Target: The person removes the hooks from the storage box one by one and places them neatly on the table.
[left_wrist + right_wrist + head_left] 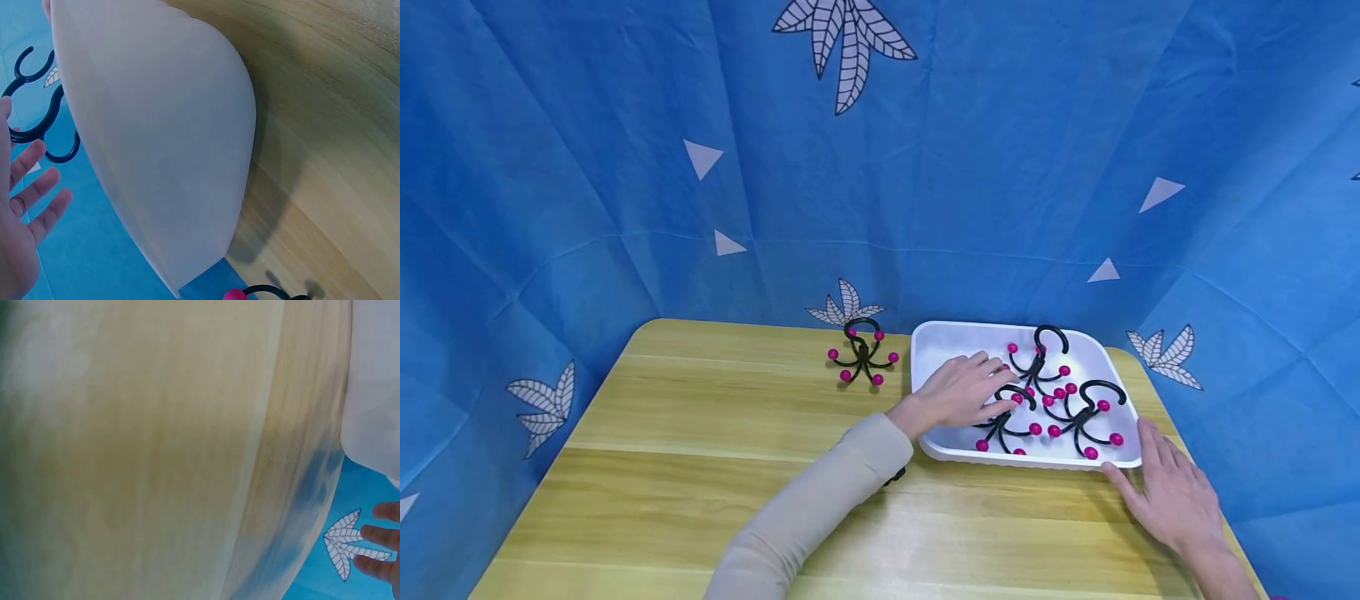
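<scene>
A white tray (1000, 461) stands at the table's back right and holds several black multi-arm hooks with pink ball tips. My left hand (958, 390) reaches over its left side, fingers spread, close to the front-left hook (1000, 421). In the left wrist view, black hook curves (47, 125) show beside the left fingers (44, 187); whether they touch is unclear. The right hand (1176, 487) lies at the tray's front right corner, thumb at the front and straight fingers along the side. Its fingertips (378, 536) appear beside the tray in the right wrist view.
Another black hook (862, 354) with pink tips stands on the wooden table (700, 467), left of the tray. A blue patterned cloth (1022, 167) hangs behind the table and along its sides. The left sleeve (827, 492) crosses the table's front.
</scene>
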The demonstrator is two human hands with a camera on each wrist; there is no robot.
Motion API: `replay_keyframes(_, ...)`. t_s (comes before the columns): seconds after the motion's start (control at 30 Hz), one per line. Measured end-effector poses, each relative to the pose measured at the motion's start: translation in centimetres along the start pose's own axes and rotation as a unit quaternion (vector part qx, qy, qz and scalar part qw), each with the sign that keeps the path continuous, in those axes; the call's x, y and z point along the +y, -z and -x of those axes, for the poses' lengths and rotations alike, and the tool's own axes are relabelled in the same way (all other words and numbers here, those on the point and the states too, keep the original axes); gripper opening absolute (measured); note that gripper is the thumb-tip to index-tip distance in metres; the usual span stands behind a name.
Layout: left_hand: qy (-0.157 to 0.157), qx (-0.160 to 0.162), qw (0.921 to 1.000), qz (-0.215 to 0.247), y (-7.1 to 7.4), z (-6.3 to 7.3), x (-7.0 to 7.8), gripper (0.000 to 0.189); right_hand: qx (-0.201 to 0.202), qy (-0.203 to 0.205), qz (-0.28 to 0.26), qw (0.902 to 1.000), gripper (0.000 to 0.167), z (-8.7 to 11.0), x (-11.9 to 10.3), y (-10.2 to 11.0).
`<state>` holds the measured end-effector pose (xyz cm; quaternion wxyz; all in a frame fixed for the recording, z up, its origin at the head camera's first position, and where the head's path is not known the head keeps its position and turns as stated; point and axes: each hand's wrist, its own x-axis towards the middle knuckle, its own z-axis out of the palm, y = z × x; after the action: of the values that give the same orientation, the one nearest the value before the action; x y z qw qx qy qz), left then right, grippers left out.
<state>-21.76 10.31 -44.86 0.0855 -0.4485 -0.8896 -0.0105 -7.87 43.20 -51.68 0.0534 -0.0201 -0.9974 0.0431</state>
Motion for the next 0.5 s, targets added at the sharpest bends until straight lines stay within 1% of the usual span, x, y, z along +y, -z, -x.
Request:
replay_keyframes(0.27,-0.007,0.002,1.0000,0.004,-0.30,-0.62,0.26,0.047,0.002,0.002,0.000,1.0000,0.103,-0.01,0.05,-0.01)
replay_keyframes(0.5,-0.013,0.004,0.9998,0.012,-0.31,-0.67,0.47,0.042,0.005,0.005,0.000,1.0000,0.103,0.07,-0.11,0.05)
